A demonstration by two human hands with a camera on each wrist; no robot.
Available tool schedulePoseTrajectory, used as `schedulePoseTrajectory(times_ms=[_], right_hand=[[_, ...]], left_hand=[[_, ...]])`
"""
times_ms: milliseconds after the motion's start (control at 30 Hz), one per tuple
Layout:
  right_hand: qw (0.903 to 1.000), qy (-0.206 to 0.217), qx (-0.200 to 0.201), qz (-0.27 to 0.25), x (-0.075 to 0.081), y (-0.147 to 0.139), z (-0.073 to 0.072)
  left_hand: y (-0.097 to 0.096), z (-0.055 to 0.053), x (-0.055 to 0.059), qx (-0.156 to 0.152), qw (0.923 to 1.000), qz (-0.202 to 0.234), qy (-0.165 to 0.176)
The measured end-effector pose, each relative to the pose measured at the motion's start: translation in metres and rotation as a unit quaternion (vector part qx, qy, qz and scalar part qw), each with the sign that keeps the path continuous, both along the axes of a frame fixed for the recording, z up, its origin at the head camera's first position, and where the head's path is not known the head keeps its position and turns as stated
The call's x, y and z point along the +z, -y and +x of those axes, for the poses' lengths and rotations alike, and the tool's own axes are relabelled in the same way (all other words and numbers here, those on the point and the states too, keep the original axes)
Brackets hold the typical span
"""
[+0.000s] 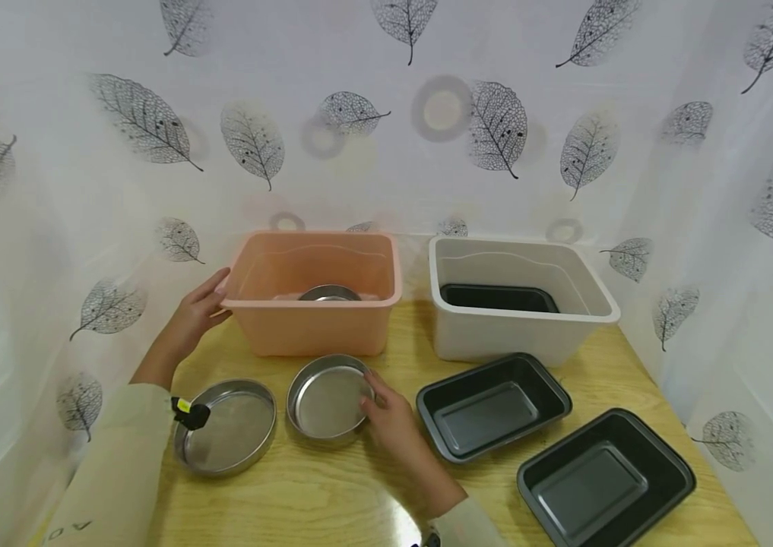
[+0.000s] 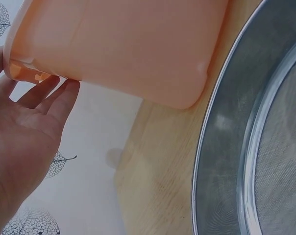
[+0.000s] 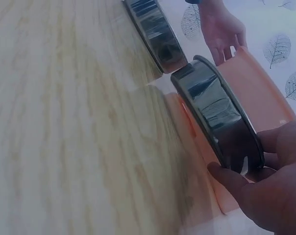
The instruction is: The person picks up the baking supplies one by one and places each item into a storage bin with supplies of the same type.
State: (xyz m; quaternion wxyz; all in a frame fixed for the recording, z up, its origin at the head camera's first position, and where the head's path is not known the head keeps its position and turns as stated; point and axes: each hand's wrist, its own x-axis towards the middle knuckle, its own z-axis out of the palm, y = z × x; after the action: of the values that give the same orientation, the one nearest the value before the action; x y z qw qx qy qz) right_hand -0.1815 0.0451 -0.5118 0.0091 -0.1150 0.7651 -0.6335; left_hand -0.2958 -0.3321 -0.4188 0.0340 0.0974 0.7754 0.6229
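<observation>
My left hand grips the left end rim of a peach plastic bin; in the left wrist view its fingers curl at the rim's handle slot. A round metal sieve is in front of that bin. My right hand pinches the sieve's right side, thumb and fingers on its wall in the right wrist view. To its left lies a second, larger-looking sieve, its fine mesh close in the left wrist view. Inside the peach bin another round metal piece shows partly.
A white bin stands at the back right with a dark pan inside. Two dark loaf pans lie in front of it on the wooden table. A leaf-print curtain hangs behind and at both sides.
</observation>
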Motion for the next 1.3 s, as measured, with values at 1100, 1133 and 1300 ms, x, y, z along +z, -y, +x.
schedulePoseTrajectory(times_ms=[1100,1133,1300], right_hand=[[0.9987,-0.035,-0.027,-0.027,0.104,-0.017,-0.022],[0.9985,-0.041,-0.025,-0.026,0.105,-0.017,-0.024],[0.9982,-0.043,-0.011,-0.039,0.113,-0.015,-0.038]], left_hand=[[-0.004,0.003,0.004,-0.015,0.9998,0.01,0.003],[-0.004,0.003,0.004,-0.016,0.9998,0.011,0.002],[-0.003,0.003,0.003,-0.015,0.9998,0.016,-0.001]])
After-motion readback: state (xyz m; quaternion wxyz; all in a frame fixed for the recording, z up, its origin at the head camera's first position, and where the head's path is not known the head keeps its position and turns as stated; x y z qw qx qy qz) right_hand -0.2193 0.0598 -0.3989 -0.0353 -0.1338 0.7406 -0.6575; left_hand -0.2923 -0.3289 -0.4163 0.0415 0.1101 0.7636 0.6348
